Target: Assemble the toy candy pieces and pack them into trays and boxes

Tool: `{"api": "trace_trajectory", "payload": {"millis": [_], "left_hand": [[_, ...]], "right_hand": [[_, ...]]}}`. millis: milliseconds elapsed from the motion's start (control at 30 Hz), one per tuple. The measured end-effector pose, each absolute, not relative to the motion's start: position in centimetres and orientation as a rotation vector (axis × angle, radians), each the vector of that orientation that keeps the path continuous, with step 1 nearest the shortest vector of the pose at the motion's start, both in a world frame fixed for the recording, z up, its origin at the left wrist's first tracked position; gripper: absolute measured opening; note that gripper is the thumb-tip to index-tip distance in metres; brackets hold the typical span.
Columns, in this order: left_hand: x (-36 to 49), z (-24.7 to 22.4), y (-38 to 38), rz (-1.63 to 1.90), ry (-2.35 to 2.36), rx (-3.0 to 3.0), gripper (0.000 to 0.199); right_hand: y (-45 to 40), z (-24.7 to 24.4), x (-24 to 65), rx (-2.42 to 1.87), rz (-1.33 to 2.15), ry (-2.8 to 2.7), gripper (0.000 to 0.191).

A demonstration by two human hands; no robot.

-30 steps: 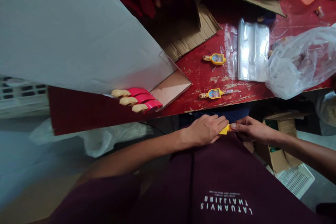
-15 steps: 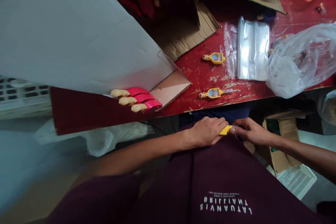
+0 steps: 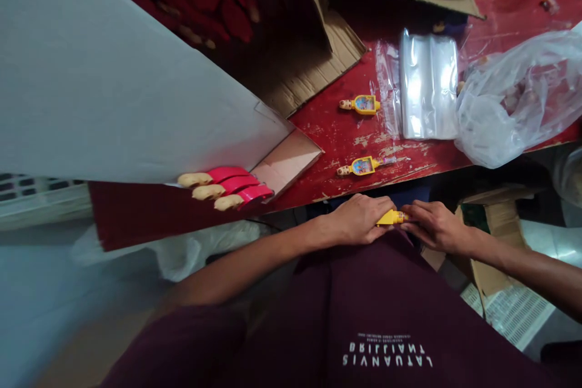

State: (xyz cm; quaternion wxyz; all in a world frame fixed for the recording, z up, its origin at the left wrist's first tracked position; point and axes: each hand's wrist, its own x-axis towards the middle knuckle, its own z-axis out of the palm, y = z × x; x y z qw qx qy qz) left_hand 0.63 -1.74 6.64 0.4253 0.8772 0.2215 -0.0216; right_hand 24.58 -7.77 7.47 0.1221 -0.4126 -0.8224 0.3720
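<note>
My left hand [image 3: 357,218] is closed around a small yellow plastic toy [image 3: 388,217] just in front of my body, its fingers hiding much of it. From the other side, my right hand [image 3: 434,226] pinches the toy's narrow end, where a small patterned piece shows beside the fingertips. On the red table beyond lie two similar yellow toys with picture panels and spotted tips: a nearer toy [image 3: 362,166] with a clear stem, and a farther toy [image 3: 365,105].
Pink pieces with tan ends [image 3: 234,185] lie at the left table edge [image 3: 150,212] by a large white board [image 3: 136,91]. Clear plastic sleeves [image 3: 430,88] and a translucent bag [image 3: 504,103] rest at right. Cardboard boxes [image 3: 336,42] stand behind; another box [image 3: 493,254] sits below.
The right hand's fingers have shifted slightly along the toy's end, and a patterned piece now shows there. The left hand keeps its hold. The view has shifted a little.
</note>
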Motion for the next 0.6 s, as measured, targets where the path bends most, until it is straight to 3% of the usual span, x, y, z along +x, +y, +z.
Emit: {"api": "trace_trajectory", "payload": {"millis": [133, 267, 333, 433, 500, 600], "left_hand": [[0.8, 6.7, -2.7, -0.218, 0.531, 2.387, 0.029], [1.0, 5.1, -2.7, -0.214, 0.557, 2.445, 0.032], [1.2, 3.8, -1.8, -0.153, 0.607, 2.454, 0.036], [1.2, 1.3, 0.7, -0.061, 0.845, 2.441, 0.043], [0.9, -0.6, 2.8, -0.024, 1.102, 2.405, 0.047], [0.5, -3.5, 5.7, 0.009, 1.387, 2.37, 0.057]], "right_hand": [[-8.1, 7.2, 23.7, -1.545, 1.937, -1.71, 0.053], [-6.9, 6.4, 23.3, -1.631, 2.083, -1.587, 0.056], [-5.8, 6.2, 23.7, -1.628, 1.855, -1.806, 0.052], [-3.3, 6.4, 26.1, -1.634, 1.07, -2.048, 0.046], [-0.9, 6.7, 29.3, -1.725, 0.583, -1.932, 0.045], [3.5, 6.7, 36.5, -1.962, 0.216, -1.491, 0.044]]}}
